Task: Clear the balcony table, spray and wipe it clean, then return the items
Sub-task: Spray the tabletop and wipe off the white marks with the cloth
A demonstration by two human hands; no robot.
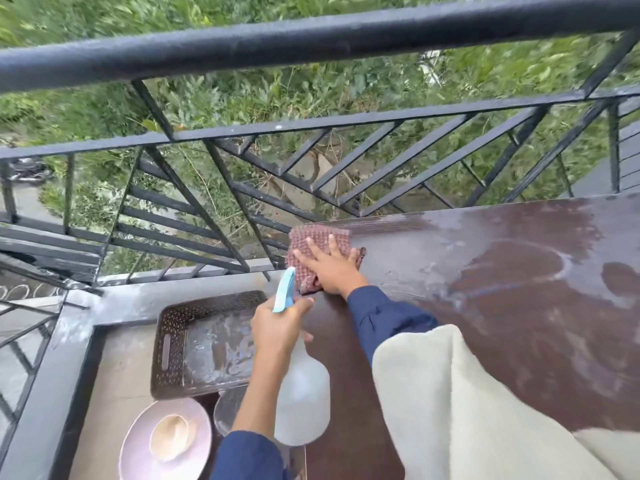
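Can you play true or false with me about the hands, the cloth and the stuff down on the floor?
1. The right hand presses a cloth flat on the table. True.
2. The left hand holds nothing. False: it grips the spray bottle.
3. The table is dry all over. False: wet streaks and patches show across its top.
4. The tray is off the table, down beside it. True.
5. The plate sits on the table. False: it lies low beside the table, near the tray, with a bowl on it.
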